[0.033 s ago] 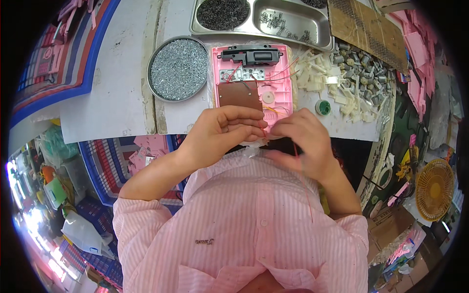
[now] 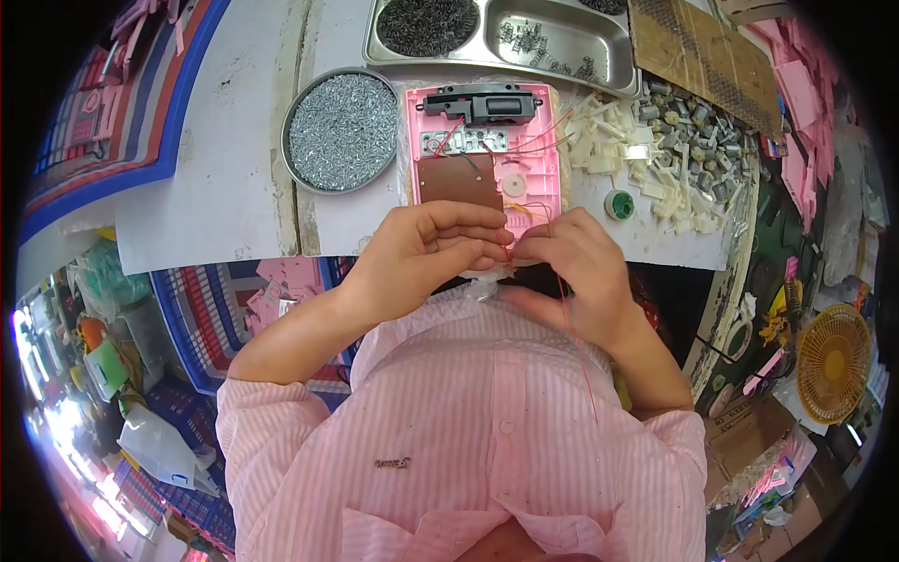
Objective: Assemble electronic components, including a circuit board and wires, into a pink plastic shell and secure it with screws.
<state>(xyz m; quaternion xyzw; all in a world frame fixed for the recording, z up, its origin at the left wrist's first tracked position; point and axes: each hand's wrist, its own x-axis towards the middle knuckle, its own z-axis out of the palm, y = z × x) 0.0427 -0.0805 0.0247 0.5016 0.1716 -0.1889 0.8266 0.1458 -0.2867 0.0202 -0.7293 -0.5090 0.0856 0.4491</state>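
Note:
A pink plastic casing (image 2: 541,178) lies open on the bench in front of me, with a black module (image 2: 487,107), a brown board (image 2: 459,180) and thin wires in it. My left hand (image 2: 435,245) is at its lower edge, thumb and fingertips pinched on a thin red wire (image 2: 508,247). Close by on the right, my right hand (image 2: 581,267) is curled, fingertips near the left ones and thumb lower. A longer red wire (image 2: 582,361) runs across it and hangs over my shirt. The exact grip at the fingertips is small and partly hidden.
A round tray of small screws (image 2: 342,133) stands left of the casing. Behind is a metal tray (image 2: 562,42) of springs. To the right lie a green spool (image 2: 618,205), white plastic parts (image 2: 599,131) and small motors (image 2: 702,140). A blue basket (image 2: 192,337) sits below the bench.
My right hand has shifted slightly left, and the hanging red wire has moved a little with it. The left hand and the casing look almost unchanged.

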